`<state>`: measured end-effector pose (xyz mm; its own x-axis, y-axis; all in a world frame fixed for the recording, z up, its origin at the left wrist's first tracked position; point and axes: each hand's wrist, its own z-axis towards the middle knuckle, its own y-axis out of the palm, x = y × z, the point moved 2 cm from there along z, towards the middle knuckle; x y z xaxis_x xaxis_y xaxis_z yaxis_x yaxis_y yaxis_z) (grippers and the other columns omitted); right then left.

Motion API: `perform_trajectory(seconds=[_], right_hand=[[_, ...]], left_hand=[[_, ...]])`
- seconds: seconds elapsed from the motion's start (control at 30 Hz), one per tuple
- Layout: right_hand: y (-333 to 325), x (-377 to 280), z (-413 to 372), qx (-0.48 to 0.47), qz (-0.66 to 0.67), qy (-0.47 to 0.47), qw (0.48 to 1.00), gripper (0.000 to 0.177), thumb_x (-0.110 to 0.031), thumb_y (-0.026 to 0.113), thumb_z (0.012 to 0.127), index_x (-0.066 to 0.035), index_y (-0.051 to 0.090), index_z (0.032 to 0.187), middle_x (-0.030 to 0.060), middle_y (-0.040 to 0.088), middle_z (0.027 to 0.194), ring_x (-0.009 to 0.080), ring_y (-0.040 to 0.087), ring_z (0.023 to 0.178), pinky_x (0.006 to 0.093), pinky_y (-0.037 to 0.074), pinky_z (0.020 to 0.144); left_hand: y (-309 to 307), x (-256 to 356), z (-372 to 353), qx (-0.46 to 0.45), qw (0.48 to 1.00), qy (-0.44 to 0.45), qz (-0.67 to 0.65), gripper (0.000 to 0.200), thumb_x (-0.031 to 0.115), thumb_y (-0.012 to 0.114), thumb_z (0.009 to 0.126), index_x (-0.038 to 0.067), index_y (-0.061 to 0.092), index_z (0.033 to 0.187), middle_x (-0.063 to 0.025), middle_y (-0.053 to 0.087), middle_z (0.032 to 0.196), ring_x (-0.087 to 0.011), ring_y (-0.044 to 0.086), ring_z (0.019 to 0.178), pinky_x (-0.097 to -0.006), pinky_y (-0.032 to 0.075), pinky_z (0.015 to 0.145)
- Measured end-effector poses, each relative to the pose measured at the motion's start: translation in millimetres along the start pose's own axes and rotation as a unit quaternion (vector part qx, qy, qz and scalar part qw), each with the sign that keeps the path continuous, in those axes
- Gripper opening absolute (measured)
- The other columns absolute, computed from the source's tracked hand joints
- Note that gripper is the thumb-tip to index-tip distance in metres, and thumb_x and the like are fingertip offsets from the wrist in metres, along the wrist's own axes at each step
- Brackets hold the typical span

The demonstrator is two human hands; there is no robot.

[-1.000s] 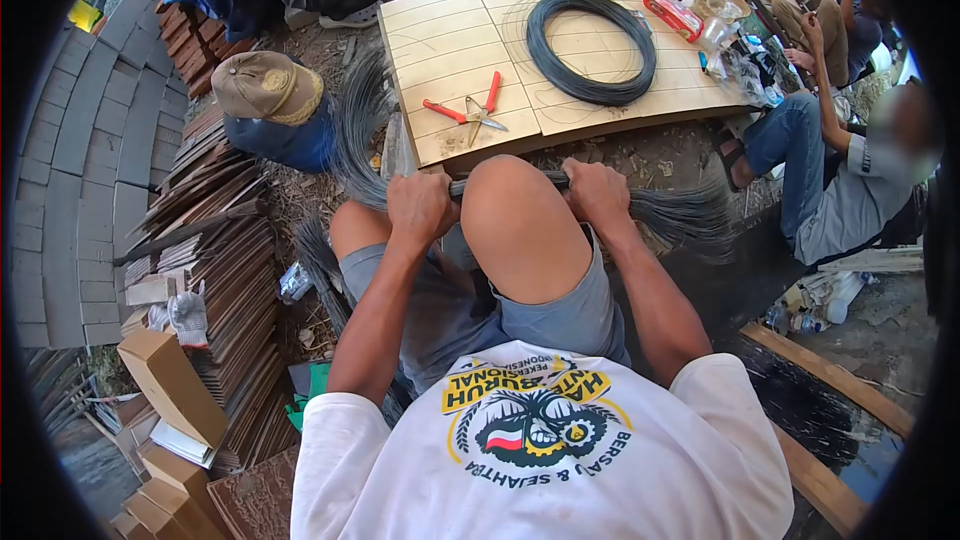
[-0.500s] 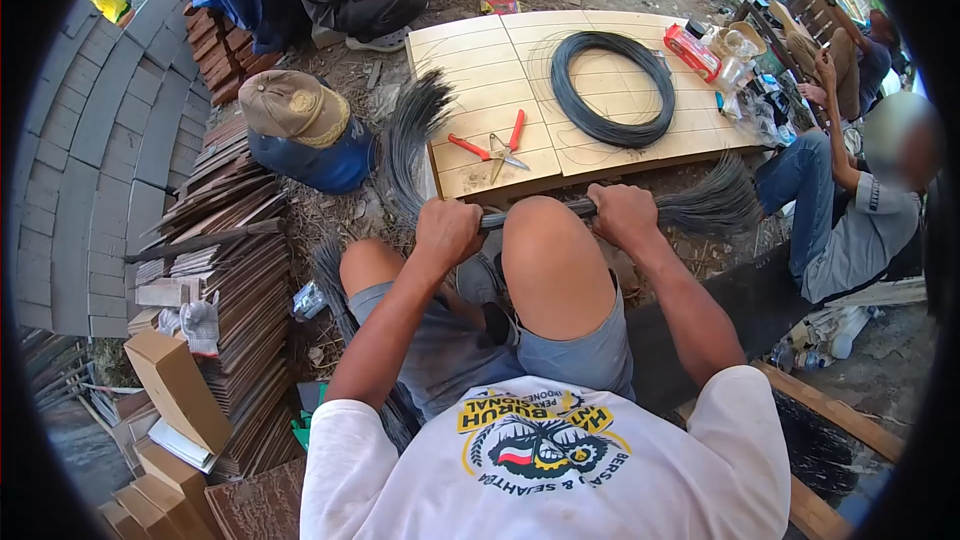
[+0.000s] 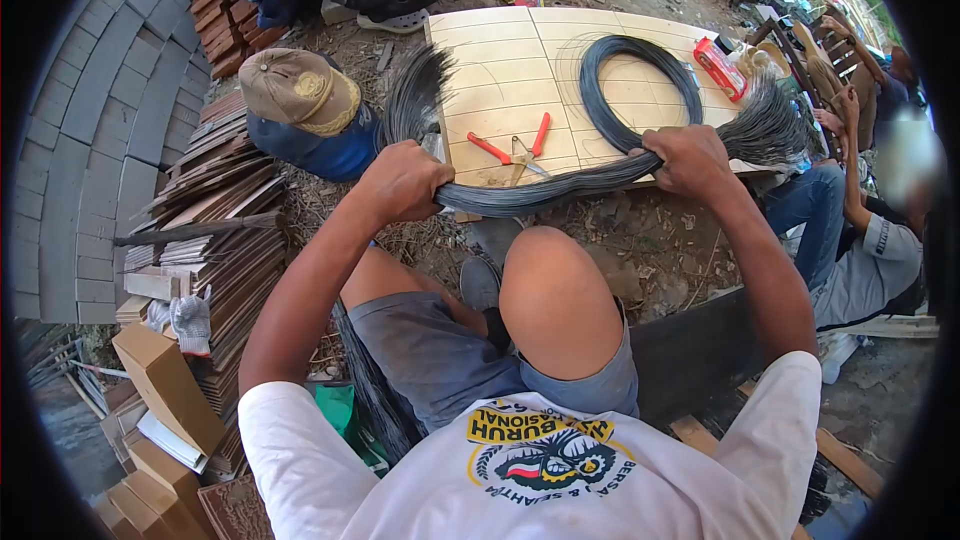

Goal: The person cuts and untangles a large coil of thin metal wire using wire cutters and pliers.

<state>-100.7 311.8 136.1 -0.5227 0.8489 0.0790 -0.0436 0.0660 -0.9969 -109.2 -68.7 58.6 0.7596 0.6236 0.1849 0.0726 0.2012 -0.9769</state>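
A thick bundle of dark wire point(image 3: 545, 192) stretches between my two hands in front of my knees, sagging slightly in the middle. My left hand point(image 3: 405, 183) is closed round it at the left, where the loose ends fan upward. Toward the other end my right hand point(image 3: 688, 162) grips the bundle, and the ends splay out beyond it to the right. Just past the bundle lie red-handled cutters point(image 3: 520, 152), opened out on the pale board table point(image 3: 480, 50). A coil of wire point(image 3: 590, 90) rests on the boards behind my right hand.
To the left, a cap point(image 3: 300, 90) sits on a blue container point(image 3: 320, 148) beside stacked thin slats point(image 3: 225, 190). Cardboard boxes point(image 3: 165, 380) and gloves point(image 3: 190, 320) are at lower left. A red packet point(image 3: 720, 68) lies at the table's right. Other people sit at the right and far side.
Both hands have risen and moved farther apart, carrying the wire bundle up off my knee toward the table. The bundle now bows between them.
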Motion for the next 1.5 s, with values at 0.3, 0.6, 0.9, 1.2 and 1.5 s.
perform_trajectory(seconds=[0.3, 0.6, 0.9, 1.2, 1.5], right_hand=[[0.3, 19.4, -8.1, -0.019, 0.019, -0.021, 0.999, 0.034, -0.010, 0.071, 0.066, -0.020, 0.070, 0.098, 0.0071, 0.070, 0.079, 0.0306, 0.068, 0.077, 0.0444, 0.052, 0.065], [17.3, 0.9, -32.6, 0.052, 0.042, 0.053, 0.996, 0.023, -0.010, 0.070, 0.069, -0.015, 0.067, 0.091, 0.0092, 0.067, 0.078, 0.0331, 0.067, 0.077, 0.0457, 0.052, 0.066], [51.0, -29.1, -66.2, 0.051, 0.057, 0.143, 0.987, 0.016, -0.015, 0.069, 0.075, -0.011, 0.058, 0.086, 0.0115, 0.065, 0.077, 0.0373, 0.066, 0.075, 0.0498, 0.050, 0.064], [59.0, -56.4, -78.6, 0.083, 0.049, 0.205, 0.974, 0.016, -0.023, 0.068, 0.085, -0.011, 0.057, 0.085, 0.0120, 0.064, 0.075, 0.0380, 0.065, 0.071, 0.0497, 0.050, 0.063], [42.1, -18.3, -57.8, 0.093, 0.073, 0.118, 0.986, 0.021, -0.017, 0.075, 0.073, -0.015, 0.066, 0.092, 0.0081, 0.068, 0.079, 0.0315, 0.068, 0.074, 0.0441, 0.053, 0.065]], left_hand=[[-12.6, 32.0, -2.4, -0.080, 0.995, 0.046, 0.040, 0.019, 0.020, 0.075, 0.059, 0.010, 0.063, 0.070, -0.0096, 0.065, 0.067, -0.0300, 0.067, 0.071, -0.0388, 0.048, 0.077], [-1.0, 54.0, -23.1, -0.007, 0.992, -0.119, 0.043, 0.018, 0.018, 0.075, 0.063, 0.011, 0.065, 0.077, -0.0114, 0.065, 0.066, -0.0318, 0.066, 0.067, -0.0438, 0.050, 0.069], [9.4, 84.6, -45.4, 0.079, 0.974, -0.213, 0.015, 0.015, 0.013, 0.073, 0.065, 0.009, 0.064, 0.076, -0.0119, 0.067, 0.067, -0.0296, 0.067, 0.066, -0.0411, 0.047, 0.066], [12.9, 103.9, -56.5, 0.098, 0.948, -0.301, 0.021, 0.006, 0.009, 0.066, 0.073, 0.009, 0.063, 0.078, -0.0123, 0.065, 0.070, -0.0324, 0.065, 0.070, -0.0442, 0.046, 0.070], [-6.5, 53.2, -28.3, 0.007, 0.994, -0.112, -0.014, 0.018, 0.011, 0.074, 0.066, 0.007, 0.063, 0.080, -0.0148, 0.066, 0.073, -0.0362, 0.065, 0.074, -0.0459, 0.049, 0.072]])
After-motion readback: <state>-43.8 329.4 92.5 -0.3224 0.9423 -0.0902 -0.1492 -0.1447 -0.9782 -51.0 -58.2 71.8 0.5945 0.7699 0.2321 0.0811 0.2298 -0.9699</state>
